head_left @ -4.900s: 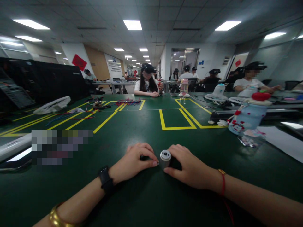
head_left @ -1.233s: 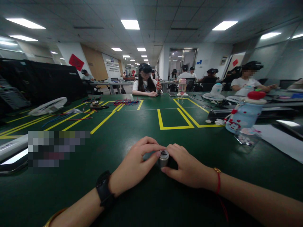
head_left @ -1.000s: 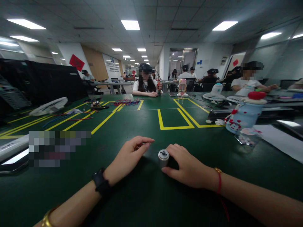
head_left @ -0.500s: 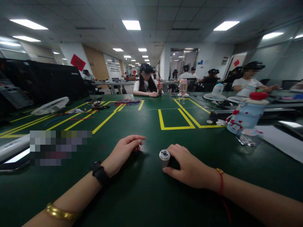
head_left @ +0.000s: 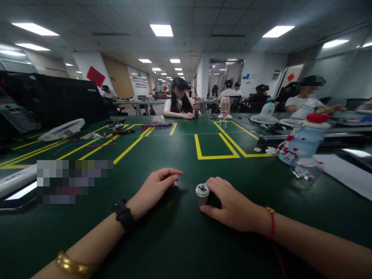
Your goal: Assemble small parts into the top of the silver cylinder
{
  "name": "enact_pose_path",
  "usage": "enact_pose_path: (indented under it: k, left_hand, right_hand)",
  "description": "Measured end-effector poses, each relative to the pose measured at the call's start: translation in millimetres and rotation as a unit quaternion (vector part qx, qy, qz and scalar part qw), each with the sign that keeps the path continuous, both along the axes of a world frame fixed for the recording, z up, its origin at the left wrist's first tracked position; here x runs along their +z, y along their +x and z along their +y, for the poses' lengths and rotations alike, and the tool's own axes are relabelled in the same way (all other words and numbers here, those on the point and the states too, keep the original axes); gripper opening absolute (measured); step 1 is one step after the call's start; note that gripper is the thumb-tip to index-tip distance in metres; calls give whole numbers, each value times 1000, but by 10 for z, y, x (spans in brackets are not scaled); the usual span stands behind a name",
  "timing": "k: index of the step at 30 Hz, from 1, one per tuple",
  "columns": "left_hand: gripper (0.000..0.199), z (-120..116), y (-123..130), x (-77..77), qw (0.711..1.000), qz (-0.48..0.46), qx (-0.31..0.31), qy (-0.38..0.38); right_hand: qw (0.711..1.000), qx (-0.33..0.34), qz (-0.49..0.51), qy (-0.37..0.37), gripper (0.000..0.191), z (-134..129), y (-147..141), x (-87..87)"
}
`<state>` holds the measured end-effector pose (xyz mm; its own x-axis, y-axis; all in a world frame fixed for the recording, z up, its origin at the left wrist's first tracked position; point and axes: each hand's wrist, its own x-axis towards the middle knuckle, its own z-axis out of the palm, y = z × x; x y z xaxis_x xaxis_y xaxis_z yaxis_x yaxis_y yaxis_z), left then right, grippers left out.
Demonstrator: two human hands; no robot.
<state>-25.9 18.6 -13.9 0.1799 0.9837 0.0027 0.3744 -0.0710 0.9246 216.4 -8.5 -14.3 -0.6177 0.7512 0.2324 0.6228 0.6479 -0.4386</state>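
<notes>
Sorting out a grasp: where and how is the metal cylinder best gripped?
I'd pinch the side wall of the metal cylinder, coming from its left: it stands upright, its round wall is exposed there, and the right hand covers its right side.

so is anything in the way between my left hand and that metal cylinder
Nothing visible stands between your left hand and the metal cylinder, just green tabletop. Your right hand holds the cylinder from its right side, away from the left hand.
</notes>
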Motion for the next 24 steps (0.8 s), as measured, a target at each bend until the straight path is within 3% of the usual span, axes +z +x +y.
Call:
enact_pose_path:
  k: [6,13,24]
  left_hand:
    - [31,-68,69,40,997,50,-48,34]
    - [23,-292,294,201,981,86,-121,127]
    - [14,-292,416,234,974,76,-107,183]
  right_hand:
    - [1000,-2,1,2,23,4,-3,-6]
    - [1000,1,-1,14,24,-3,-9,-24]
    - [999,-1,-11,35,26,8,-25,-55]
